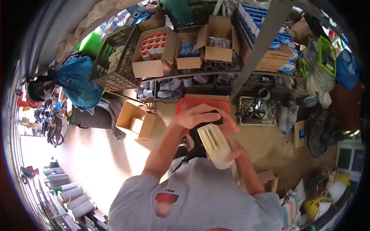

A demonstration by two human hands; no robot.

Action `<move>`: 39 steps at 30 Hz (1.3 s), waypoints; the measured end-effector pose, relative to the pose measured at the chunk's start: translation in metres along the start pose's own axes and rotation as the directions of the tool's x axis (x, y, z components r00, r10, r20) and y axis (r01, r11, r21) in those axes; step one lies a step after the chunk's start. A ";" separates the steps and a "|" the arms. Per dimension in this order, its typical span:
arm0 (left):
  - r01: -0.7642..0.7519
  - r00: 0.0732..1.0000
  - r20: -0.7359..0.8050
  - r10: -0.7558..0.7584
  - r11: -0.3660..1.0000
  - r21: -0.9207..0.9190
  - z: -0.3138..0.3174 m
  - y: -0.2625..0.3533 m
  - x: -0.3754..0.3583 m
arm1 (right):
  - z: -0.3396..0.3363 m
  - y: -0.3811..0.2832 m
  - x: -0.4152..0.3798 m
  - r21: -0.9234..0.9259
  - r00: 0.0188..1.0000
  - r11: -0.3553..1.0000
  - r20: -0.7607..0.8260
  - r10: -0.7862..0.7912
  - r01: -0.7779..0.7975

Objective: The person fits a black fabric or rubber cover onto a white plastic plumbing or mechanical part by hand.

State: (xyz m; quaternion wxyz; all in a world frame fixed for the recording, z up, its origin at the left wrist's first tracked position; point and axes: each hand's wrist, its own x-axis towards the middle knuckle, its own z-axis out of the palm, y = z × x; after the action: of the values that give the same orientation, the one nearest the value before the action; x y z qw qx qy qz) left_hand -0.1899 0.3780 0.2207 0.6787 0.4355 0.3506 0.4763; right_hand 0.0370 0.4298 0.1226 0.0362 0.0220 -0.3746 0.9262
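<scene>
Two hands: the left hand (195,116) and the right hand (232,135) both grasp one slotted object (213,140), in front of the chest.
Slotted object: of pale cream colour, with long narrow openings on its upper face; it is tilted, and its rounded end points toward the shirt.
Left hand: its fingers bend over the far end, at a black part (216,116).
Right hand: it is closed around the right side, with one fingertip near the rounded end.
Grey shirt (208,196): it carries a red patch (166,198) and, beside it, a short row of dark letters, too small to read.
Red basket (182,106): just beyond the hands, which partly cover it.
Shelf boxes: one carton (147,70) holds white bottles (146,55) with orange tops; the next carton (189,62) holds blue-toned packets (189,49); their labels are not legible at this size.
Blue-and-white packages (252,17): stacked at right, bearing print which is too blurred for me to read.
Brown carton (274,61): near these packages, with a dark printed line, also unclear.
Blue label (301,133): on a piece of cardboard (299,141) at right; its writing cannot be made out.
Yellow bag (313,208): at lower right, with a dark printed mark.
</scene>
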 end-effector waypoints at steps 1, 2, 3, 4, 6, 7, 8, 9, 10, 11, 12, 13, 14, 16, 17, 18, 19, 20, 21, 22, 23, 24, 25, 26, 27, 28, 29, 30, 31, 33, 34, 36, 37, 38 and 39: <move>0.009 0.999 0.031 -0.015 0.980 0.199 -0.004 0.008 -0.001 | -0.006 -0.005 0.003 -0.315 0.999 0.948 -0.004 0.048 -0.047; 0.013 0.998 0.058 -0.038 0.921 0.390 -0.006 0.018 -0.003 | -0.003 -0.005 0.000 -0.407 0.991 0.913 -0.132 -0.015 -0.040; 0.013 0.994 0.079 -0.069 0.825 0.565 -0.006 0.026 -0.008 | 0.013 -0.020 0.006 -0.414 0.992 0.909 -0.122 -0.012 -0.040; 0.071 0.989 0.037 -0.143 0.682 0.728 -0.001 0.036 -0.013 | 0.026 -0.034 0.014 -0.656 0.979 0.738 -0.205 0.024 -0.155; 0.066 0.995 -0.004 -0.100 0.629 0.775 -0.008 0.030 -0.023 | 0.039 -0.042 0.030 -0.888 0.954 0.370 -0.299 -0.008 -0.275; 0.068 0.997 -0.036 -0.067 0.574 0.816 -0.014 0.026 -0.029 | 0.045 -0.039 0.037 -0.895 0.958 0.359 -0.286 -0.001 -0.267; 0.067 0.998 -0.046 -0.051 0.568 0.820 -0.019 0.025 -0.036 | 0.051 -0.037 0.044 -0.950 0.966 0.233 -0.239 -0.102 -0.210; 0.037 0.999 -0.028 -0.024 0.596 0.802 -0.023 0.024 -0.044 | 0.056 -0.033 0.050 -0.982 0.964 0.100 -0.176 -0.197 -0.159; 0.008 1.000 -0.013 0.003 0.624 0.782 -0.027 0.022 -0.053 | 0.054 -0.026 0.053 -0.985 0.968 0.090 -0.163 -0.191 -0.148; 0.007 1.000 -0.025 0.019 0.622 0.783 -0.030 0.020 -0.063 | 0.046 -0.014 0.055 -0.916 0.968 0.362 -0.227 -0.110 -0.173; -0.085 0.968 -0.151 0.199 0.831 0.549 -0.034 0.018 -0.074 | 0.039 -0.004 0.058 -0.773 0.964 0.600 -0.267 -0.014 -0.205; -0.239 0.892 -0.316 0.323 0.931 0.276 -0.034 0.019 -0.083 | 0.036 0.006 0.062 -0.783 0.967 0.590 -0.253 -0.009 -0.199; -0.442 0.748 -0.494 0.443 0.888 0.128 -0.029 0.020 -0.089 | 0.033 0.016 0.063 -0.727 0.963 0.678 -0.247 -0.110 -0.109; -0.831 0.504 -0.632 0.589 0.531 -0.168 -0.032 0.028 -0.107 | 0.038 0.023 0.073 -0.658 0.943 0.753 -0.260 -0.205 -0.017; -0.876 0.458 -0.618 0.640 0.442 -0.192 -0.038 0.037 -0.118 | 0.046 0.022 0.079 -0.705 0.918 0.706 -0.319 -0.235 -0.064; -0.911 0.409 -0.609 0.680 0.349 -0.222 -0.042 0.053 -0.127 | 0.053 0.021 0.082 -0.744 0.886 0.657 -0.381 -0.265 -0.123; -0.922 0.388 -0.551 0.739 0.316 -0.225 -0.042 0.066 -0.132 | 0.061 0.021 0.087 -0.736 0.877 0.662 -0.403 -0.260 -0.142; -0.930 0.367 -0.510 0.778 0.314 -0.189 -0.037 0.077 -0.128 | 0.068 0.021 0.095 -0.824 0.886 0.537 -0.372 -0.277 -0.179; -0.939 0.344 -0.462 0.817 0.308 -0.153 -0.031 0.081 -0.123 | 0.074 0.022 0.103 -0.894 0.897 0.397 -0.337 -0.287 -0.209; -0.936 0.352 -0.463 0.814 0.311 -0.165 -0.029 0.076 -0.119 | 0.073 0.027 0.109 -0.878 0.913 0.452 -0.306 -0.271 -0.160; -0.787 0.376 -0.320 0.870 0.482 0.385 -0.027 0.069 -0.116 | 0.077 0.031 0.111 -0.878 0.909 0.449 -0.312 -0.275 -0.165; -0.396 0.463 -0.189 0.866 0.393 0.830 -0.025 0.063 -0.114 | 0.081 0.034 0.115 -0.847 0.914 0.524 -0.279 -0.295 -0.089; -0.402 0.458 -0.181 0.870 0.385 0.831 -0.021 0.057 -0.112 | 0.082 0.034 0.118 -0.806 0.916 0.592 -0.242 -0.319 -0.007; -0.014 0.541 -0.113 0.833 0.144 0.990 -0.014 0.050 -0.113 | 0.080 0.035 0.118 -0.762 0.927 0.647 -0.263 -0.268 -0.029; 0.345 0.633 -0.092 0.768 -0.173 0.922 -0.010 0.042 -0.115 | 0.081 0.037 0.119 -0.765 0.925 0.644 -0.260 -0.278 -0.021; 0.337 0.637 -0.082 0.767 -0.181 0.924 -0.009 0.033 -0.117 | 0.084 0.039 0.119 -0.739 0.917 0.674 -0.286 -0.278 -0.026; 0.221 0.566 -0.255 0.784 0.154 0.963 -0.008 0.023 -0.119 | 0.086 0.041 0.117 -0.711 0.909 0.702 -0.314 -0.274 -0.034; 0.068 0.518 -0.428 0.740 0.463 0.884 -0.010 0.015 -0.120 | 0.086 0.042 0.116 -0.714 0.907 0.699 -0.313 -0.283 -0.029; 0.063 0.522 -0.421 0.742 0.459 0.886 -0.011 0.010 -0.124 | 0.087 0.044 0.116 -0.729 0.905 0.684 -0.299 -0.302 -0.013; 0.014 0.482 -0.471 0.739 0.531 0.847 -0.016 0.003 -0.137 | 0.083 0.049 0.111 -0.744 0.904 0.668 -0.283 -0.322 0.005; 0.005 0.540 -0.552 0.635 0.654 0.757 -0.021 0.003 -0.148 | 0.078 0.054 0.107 -0.812 0.899 0.584 -0.248 -0.360 0.010; -0.019 0.528 -0.610 0.591 0.727 0.687 -0.052 0.000 -0.169 | 0.080 0.051 0.102 -0.865 0.897 0.502 -0.211 -0.389 0.014; -0.051 0.516 -0.663 0.542 0.792 0.608 -0.062 0.003 -0.179 | 0.090 0.038 0.098 -0.902 0.906 0.430 -0.164 -0.391 0.022; -0.105 0.481 -0.706 0.519 0.834 0.542 -0.068 0.009 -0.190 | 0.095 0.027 0.095 -0.935 0.913 0.353 -0.116 -0.391 0.032; -0.162 0.452 -0.745 0.491 0.866 0.473 -0.068 0.020 -0.198 | 0.093 0.021 0.091 -0.934 0.912 0.355 -0.117 -0.393 0.033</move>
State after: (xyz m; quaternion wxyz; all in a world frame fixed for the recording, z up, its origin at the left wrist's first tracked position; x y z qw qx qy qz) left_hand -0.3163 0.2107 0.2258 0.2295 0.3155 0.6181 0.6824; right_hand -0.0542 0.3544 0.1813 0.2248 -0.1039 -0.8051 0.5390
